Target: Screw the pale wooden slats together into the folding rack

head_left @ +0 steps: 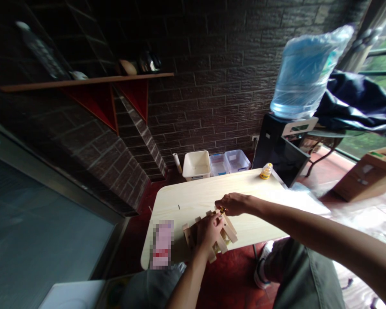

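Note:
My right hand (234, 204) is closed around a small yellow-and-black screwdriver (223, 210), most of it hidden by the fingers. Its lower end points at the top edge of a slatted wooden piece (230, 231), made of several short pale slats, on the near part of the table. My left hand (209, 231) grips this piece from above. The left thumb and fingertips are close together beside the screwdriver's end; whether they pinch something small there, I cannot tell. Something yellowish shows between the slats.
The pale table (193, 195) holds a yellow-capped bottle (266, 171) at its far right, a small dark pin-like piece (179, 207), and a blurred pink item (162, 244). Plastic bins (196, 165) stand behind it. A water dispenser (273, 141) is at the right, a cardboard box (366, 176) beyond.

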Available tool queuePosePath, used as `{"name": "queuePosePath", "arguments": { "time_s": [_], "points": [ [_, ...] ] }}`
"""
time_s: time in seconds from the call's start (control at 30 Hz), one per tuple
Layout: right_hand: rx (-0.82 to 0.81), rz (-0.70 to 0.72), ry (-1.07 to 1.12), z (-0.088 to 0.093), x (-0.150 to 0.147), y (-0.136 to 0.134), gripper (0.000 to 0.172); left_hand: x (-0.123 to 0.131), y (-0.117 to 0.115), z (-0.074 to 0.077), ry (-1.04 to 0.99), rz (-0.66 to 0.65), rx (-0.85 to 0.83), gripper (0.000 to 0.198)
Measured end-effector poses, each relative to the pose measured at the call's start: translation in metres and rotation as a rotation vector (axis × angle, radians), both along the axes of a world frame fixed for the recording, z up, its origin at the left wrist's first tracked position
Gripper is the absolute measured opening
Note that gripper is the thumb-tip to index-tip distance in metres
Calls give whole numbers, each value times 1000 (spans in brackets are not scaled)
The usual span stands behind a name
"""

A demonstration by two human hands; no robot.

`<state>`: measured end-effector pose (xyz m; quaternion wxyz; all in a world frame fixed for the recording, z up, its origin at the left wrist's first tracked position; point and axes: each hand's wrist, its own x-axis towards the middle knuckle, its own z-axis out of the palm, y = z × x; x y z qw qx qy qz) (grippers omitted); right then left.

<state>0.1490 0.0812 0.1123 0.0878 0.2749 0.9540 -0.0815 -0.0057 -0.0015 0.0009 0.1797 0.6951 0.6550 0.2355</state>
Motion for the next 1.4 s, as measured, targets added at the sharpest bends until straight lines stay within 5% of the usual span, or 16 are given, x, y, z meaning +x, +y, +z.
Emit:
{"name": "queuePosePath", "arguments": {
  "time_s": [0.27, 0.67, 1.07, 1.4],
  "points": [
    [39, -47, 1, -16, -3, 4, 40, -1, 2, 3, -22, 1, -45, 25],
    [-23, -11, -32, 5, -6, -2, 38, -1, -2, 4, -7, -17, 28, 23],
    [6, -54, -5, -12, -8, 2, 39, -1, 1, 6, -8, -13, -32, 22],
    [-60, -36, -7, 9, -3, -6, 38, 1, -3, 10, -2, -6, -49, 23]
  ]
}}
